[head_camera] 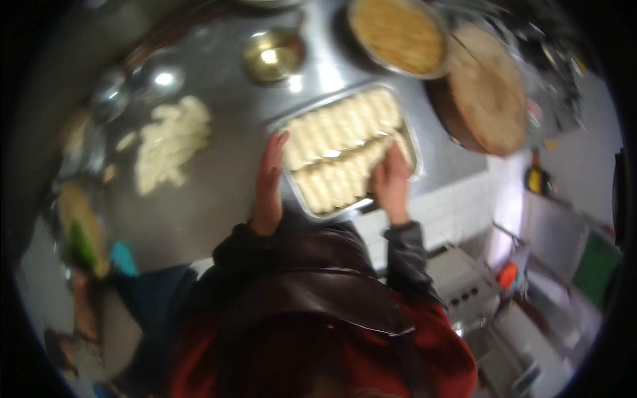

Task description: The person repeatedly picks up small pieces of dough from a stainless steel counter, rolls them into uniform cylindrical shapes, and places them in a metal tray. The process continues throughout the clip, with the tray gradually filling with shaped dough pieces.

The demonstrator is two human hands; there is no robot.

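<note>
A rectangular metal tray (418, 166) sits before me with two rows of pale dough rolls (343, 117) packed side by side. My left hand (269, 184) is upright at the tray's left edge, fingers extended and nothing in the palm; contact with the rim is not clear. At the right end of the nearer row is my right hand (393, 181), its fingers bent down over the dough. Blur hides whether it grips a roll there. Left of the tray, a loose heap of pale dough pieces (174, 142) lies on the steel worktop (224, 199).
Beyond the tray stands a bowl of yellowish liquid (272, 57). A round pan of orange-brown food (398, 35) and a thick round wooden block (490, 89) are at the far right. On the left, another person's arm (84, 303) is near a board with something green (82, 244).
</note>
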